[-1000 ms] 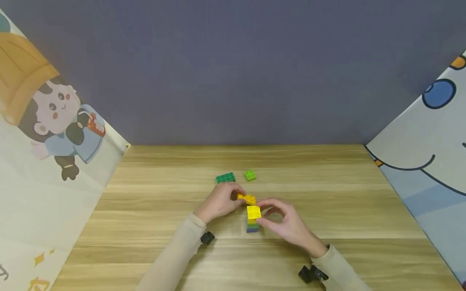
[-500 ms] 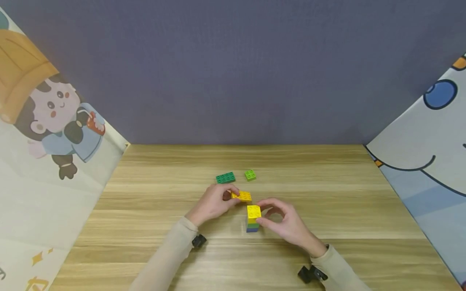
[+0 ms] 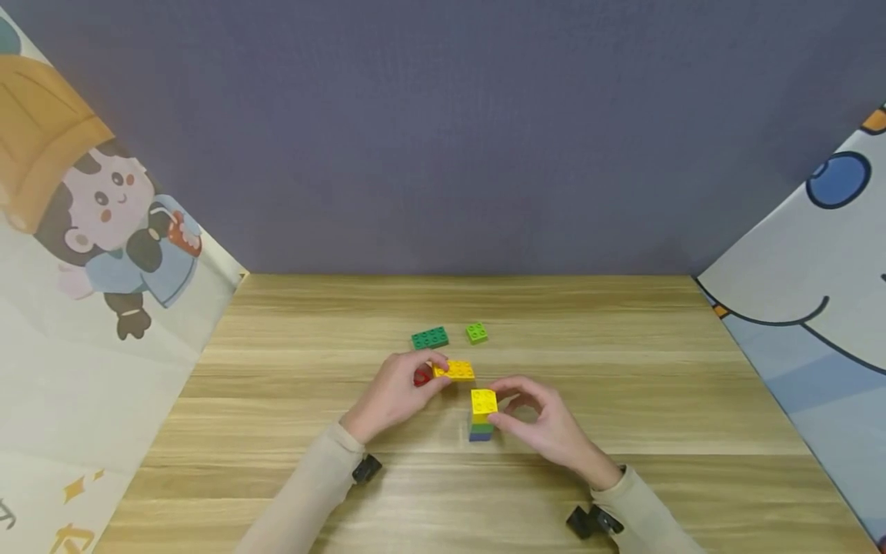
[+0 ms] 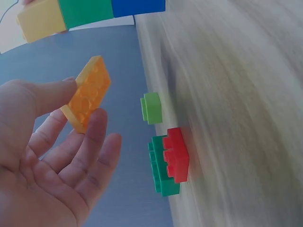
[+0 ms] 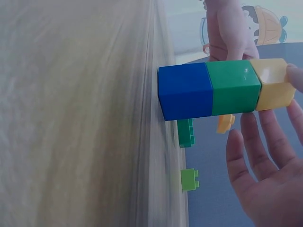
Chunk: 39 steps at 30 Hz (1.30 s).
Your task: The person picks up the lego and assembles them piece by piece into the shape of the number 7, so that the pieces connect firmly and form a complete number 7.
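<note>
Thumb and fingers of my left hand (image 3: 394, 391) pinch a flat orange-yellow building brick (image 3: 458, 370) by one end, tilted and off the table in the left wrist view. My right hand (image 3: 543, 425) holds the yellow top brick (image 3: 483, 401) of an upright tower. Below it, the right wrist view shows a green brick (image 5: 236, 87) and a blue brick (image 5: 185, 92) resting on the table. A red brick (image 4: 176, 155) lies near my left hand, which partly hides it in the head view.
Beyond my hands lie a dark green brick (image 3: 430, 337) and a small lime green brick (image 3: 477, 333) on the wooden table (image 3: 311, 323). A grey-blue panel (image 3: 443, 138) stands behind, and printed walls stand at both sides.
My left hand has moved left with the flat orange-yellow brick, away from the tower, and the red brick now shows behind its fingers. My right hand stays at the tower.
</note>
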Each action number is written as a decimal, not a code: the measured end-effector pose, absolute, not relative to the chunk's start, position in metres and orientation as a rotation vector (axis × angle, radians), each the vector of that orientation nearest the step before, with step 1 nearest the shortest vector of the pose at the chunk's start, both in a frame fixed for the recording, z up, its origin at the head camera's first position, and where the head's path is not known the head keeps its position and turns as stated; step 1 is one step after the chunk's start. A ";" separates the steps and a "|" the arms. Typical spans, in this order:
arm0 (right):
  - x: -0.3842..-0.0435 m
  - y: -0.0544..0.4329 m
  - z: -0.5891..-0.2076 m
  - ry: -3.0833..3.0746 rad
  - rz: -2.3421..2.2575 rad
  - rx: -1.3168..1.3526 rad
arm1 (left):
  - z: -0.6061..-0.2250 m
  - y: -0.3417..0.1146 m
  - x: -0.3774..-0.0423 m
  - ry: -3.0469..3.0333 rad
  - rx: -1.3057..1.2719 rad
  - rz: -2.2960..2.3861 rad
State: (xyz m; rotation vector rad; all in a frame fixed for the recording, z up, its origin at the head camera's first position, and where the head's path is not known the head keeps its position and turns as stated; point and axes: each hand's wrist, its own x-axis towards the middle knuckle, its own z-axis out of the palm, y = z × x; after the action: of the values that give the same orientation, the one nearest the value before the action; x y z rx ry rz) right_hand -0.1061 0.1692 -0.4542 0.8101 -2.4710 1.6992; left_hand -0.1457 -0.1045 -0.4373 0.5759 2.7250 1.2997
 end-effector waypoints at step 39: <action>-0.105 0.169 -0.455 -2.489 1.703 0.784 | -0.428 -0.105 -0.130 2.638 0.618 1.534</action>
State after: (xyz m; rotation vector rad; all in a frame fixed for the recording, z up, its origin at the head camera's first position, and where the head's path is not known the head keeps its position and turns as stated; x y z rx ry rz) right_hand -0.1051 0.1690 -0.4550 0.7837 -2.4889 1.7029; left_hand -0.1302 -0.1053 -0.4284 0.6184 2.6381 1.5341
